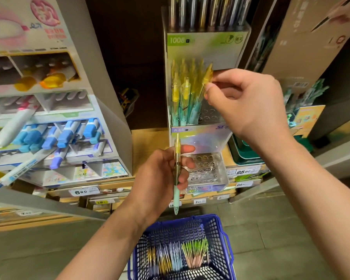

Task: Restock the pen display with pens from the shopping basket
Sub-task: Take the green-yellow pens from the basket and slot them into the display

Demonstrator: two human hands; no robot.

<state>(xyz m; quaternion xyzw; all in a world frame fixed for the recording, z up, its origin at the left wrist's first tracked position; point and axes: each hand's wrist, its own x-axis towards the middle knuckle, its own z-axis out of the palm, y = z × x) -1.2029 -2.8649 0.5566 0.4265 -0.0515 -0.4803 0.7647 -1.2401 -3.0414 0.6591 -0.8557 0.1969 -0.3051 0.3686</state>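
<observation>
A tiered clear pen display (200, 130) stands on the shelf ahead. Its middle tier holds several upright yellow-topped, teal-gripped pens (182, 98). My right hand (242, 104) pinches the yellow top of one pen (207, 77) at the right side of that cluster. My left hand (160, 178) grips another yellow-topped pen (176, 174) upright, tip down, in front of the lower tier, whose holes (204, 168) hold nothing. A blue shopping basket (220, 229) on the floor below holds several pens in gold, blue and green bunches (176, 257).
A marker display (49, 128) with blue and white markers fills the left. Boxed goods (303, 47) and a green tray (247, 156) sit to the right. Price tags (84, 191) line the shelf edge. Grey tiled floor surrounds the basket.
</observation>
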